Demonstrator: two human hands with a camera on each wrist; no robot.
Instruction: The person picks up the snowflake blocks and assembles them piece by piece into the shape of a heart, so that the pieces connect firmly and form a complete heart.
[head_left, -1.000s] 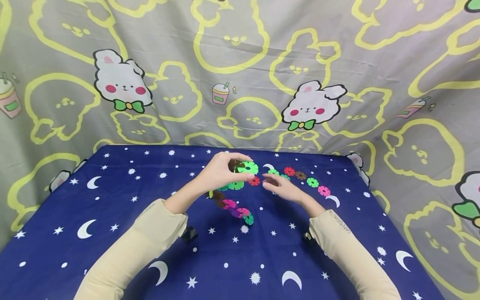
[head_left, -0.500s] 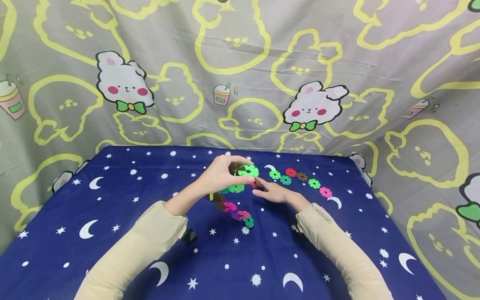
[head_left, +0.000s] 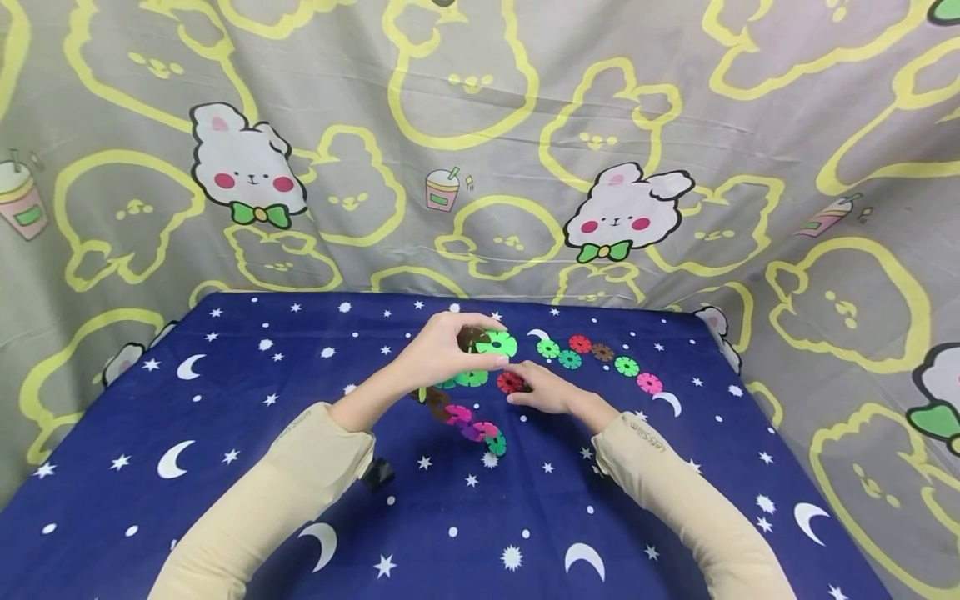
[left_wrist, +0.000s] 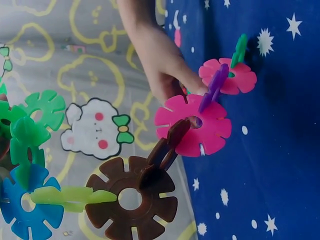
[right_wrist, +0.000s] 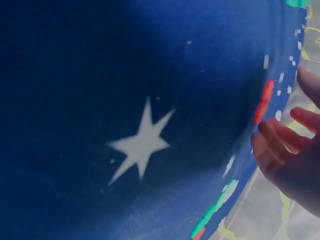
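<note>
My left hand [head_left: 441, 348] holds up a chain of slotted flower-shaped plastic discs, pinching it near a bright green disc [head_left: 499, 344]. The chain hangs down through a brown disc [left_wrist: 131, 200], a pink disc [left_wrist: 193, 125] and a purple disc [left_wrist: 215, 88] to a teal disc [head_left: 496, 442]. My right hand [head_left: 546, 389] is low over the cloth beside a loose red disc [head_left: 510, 382], its fingertips at the disc's edge. In the right wrist view the fingers look loosely extended, and the red disc [right_wrist: 264, 101] lies flat just beyond them.
Loose discs lie on the star-patterned blue cloth [head_left: 300, 475] to the right: light green [head_left: 548, 348], teal [head_left: 570, 359], red [head_left: 580, 343], brown [head_left: 602, 352], green [head_left: 627, 366] and pink [head_left: 649, 383]. A patterned grey curtain [head_left: 337, 67] stands behind the table.
My right hand has moved left and reached the loose red disc, which has shifted slightly toward me. My left hand and the chain have stayed nearly still.
</note>
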